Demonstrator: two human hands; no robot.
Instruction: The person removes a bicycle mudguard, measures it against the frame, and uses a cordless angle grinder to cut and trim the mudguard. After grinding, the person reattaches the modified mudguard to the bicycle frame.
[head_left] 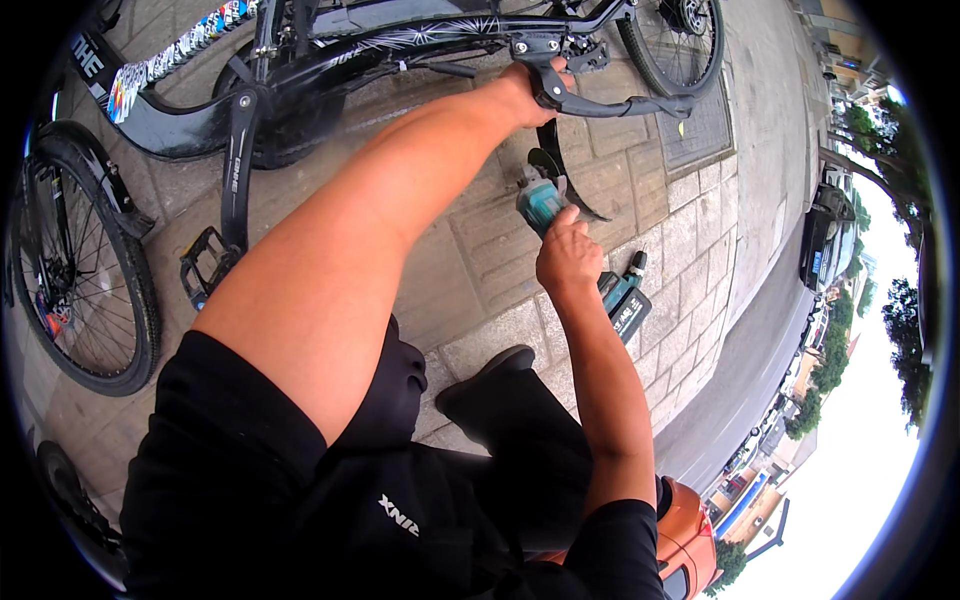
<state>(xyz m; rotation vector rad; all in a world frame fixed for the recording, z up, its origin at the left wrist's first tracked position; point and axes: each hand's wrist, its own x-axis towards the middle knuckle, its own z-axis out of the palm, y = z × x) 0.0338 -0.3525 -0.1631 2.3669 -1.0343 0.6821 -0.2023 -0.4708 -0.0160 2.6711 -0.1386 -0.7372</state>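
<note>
"Where is the grinder (541, 203) relative to the fingers?"

"In the right hand (570, 258). The fingers are curled around its teal body, with the thumb lying along it toward the head. The dark disc (544, 164) is past the fingertips, on the side toward the bicycle (400, 48)."

"And the left hand (522, 97)?"

"It's up at the black bracket (553, 88), just below two bolts on the bike. Its fingers are bent around the bracket, with fingertips showing at the upper edge. The rest are hidden, so I can't tell how tightly they press."

"So the disc is close to that hand?"

"Near it, below the knuckles and apart from them. A curved black strip (578, 190) runs down just beside the disc. I can't tell whether the two touch."

"Does the bracket end at the fingers?"

"No, a long black arm (640, 106) sticks out from it to the right, well past the left hand."

"What's around the right wrist?"

"A second teal tool (638, 264) with a dark nose, just beyond it, over the paving (470, 235). A dark battery (629, 315) shows there too; I can't tell which tool it belongs to."
</note>
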